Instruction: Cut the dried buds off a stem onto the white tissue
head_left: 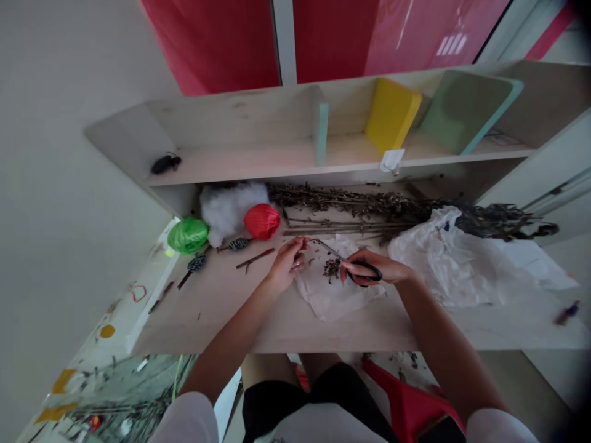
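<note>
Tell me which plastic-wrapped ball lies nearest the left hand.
The red ball: it sits closer to the left hand than the green ball does.

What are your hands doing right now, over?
Right hand gripping black-handled scissors. Left hand at the blade tips. Dried plant bits on white tissue. Dried stems behind, white plastic bag to the right.

Dried stems (351, 206) lie on the desk (207, 314) behind a tissue (323, 301).
</note>
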The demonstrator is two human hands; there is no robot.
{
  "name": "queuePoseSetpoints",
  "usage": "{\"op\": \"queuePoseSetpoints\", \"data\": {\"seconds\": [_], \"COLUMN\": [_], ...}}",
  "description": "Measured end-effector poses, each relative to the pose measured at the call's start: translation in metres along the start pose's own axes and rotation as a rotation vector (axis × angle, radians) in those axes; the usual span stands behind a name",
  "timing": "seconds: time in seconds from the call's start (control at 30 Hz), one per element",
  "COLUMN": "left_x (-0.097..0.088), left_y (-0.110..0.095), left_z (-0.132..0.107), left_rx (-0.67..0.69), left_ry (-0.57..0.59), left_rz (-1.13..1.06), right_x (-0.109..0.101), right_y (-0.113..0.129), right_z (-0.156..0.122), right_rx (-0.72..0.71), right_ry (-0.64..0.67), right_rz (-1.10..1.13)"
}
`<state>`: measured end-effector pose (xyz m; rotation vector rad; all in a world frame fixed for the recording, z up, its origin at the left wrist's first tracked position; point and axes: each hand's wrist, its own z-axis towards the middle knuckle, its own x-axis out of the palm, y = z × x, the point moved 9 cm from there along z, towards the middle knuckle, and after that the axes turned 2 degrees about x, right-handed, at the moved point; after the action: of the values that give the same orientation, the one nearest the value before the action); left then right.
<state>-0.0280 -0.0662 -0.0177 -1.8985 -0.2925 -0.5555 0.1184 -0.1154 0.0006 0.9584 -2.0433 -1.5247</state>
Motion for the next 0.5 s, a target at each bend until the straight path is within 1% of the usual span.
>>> {"op": "queuePoseSetpoints", "data": {"seconds": [0.13, 0.37, 0.5], "left_x": [0.0012, 0.0093, 0.0085], "left_y": [0.0046, 0.0056, 0.0059], "left_z": [0.0022, 0.0021, 0.0034], "left_rx": [-0.074, -0.079, -0.058], "left_ry": [0.047, 0.125, 0.127], "left_rz": [-0.014, 0.041, 0.068], "right_x": [-0.0005, -0.0058, -0.0052], "right_y": [0.0010, -0.0028, -0.0029], "right_z": [-0.0012, -0.0018, -0.0029], "right_rx": [-0.027, -0.045, -0.027], "right_ry": [0.020, 0.015, 0.020], "right_rz": [0.009, -0.012, -0.033]}}
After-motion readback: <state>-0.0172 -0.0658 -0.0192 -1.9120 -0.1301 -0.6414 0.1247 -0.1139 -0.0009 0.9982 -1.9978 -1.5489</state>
